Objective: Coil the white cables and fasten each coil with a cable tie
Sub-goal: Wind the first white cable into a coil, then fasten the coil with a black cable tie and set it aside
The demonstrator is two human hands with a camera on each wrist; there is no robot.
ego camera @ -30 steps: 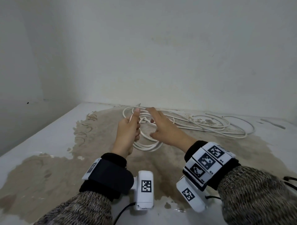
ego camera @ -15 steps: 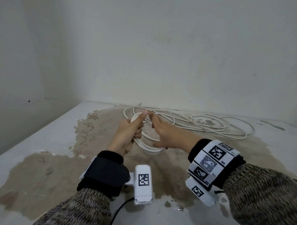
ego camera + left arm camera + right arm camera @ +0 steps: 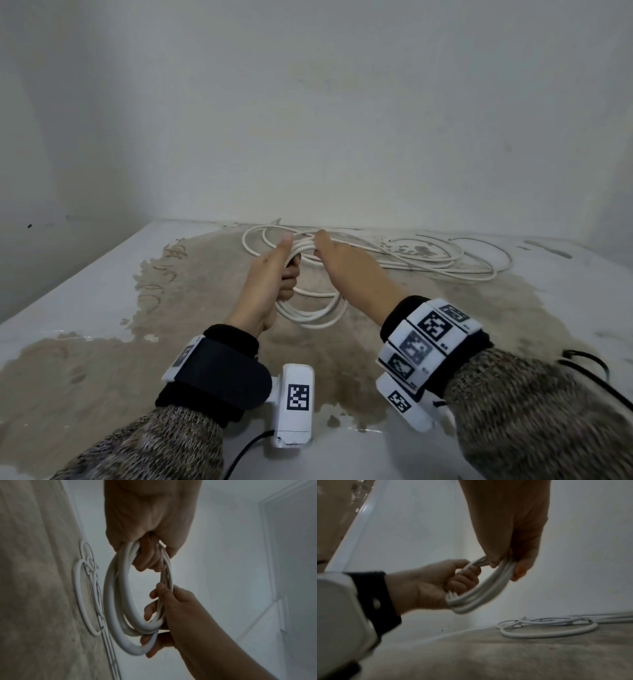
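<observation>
A coil of white cable (image 3: 310, 310) with several loops hangs upright above the stained table. My left hand (image 3: 286, 270) grips its near left side in a fist, thumb up along the loops. My right hand (image 3: 323, 248) curls its fingers round the top of the coil, right beside the left thumb. In the left wrist view the coil (image 3: 116, 601) runs from the left hand (image 3: 147, 555) to the right hand (image 3: 164, 609). In the right wrist view the right hand (image 3: 515, 563) and left hand (image 3: 462, 577) hold the same coil (image 3: 481, 596).
More loose white cable (image 3: 421, 255) lies spread along the back of the table (image 3: 102, 291), close to the wall (image 3: 342, 120); it also shows as cable loops (image 3: 547, 627) on the surface. A black lead (image 3: 589, 366) trails by my right sleeve.
My right hand has slid from over the coil's middle up to its top and closed round the loops beside the left thumb. Both hands have lifted the coil slightly.
</observation>
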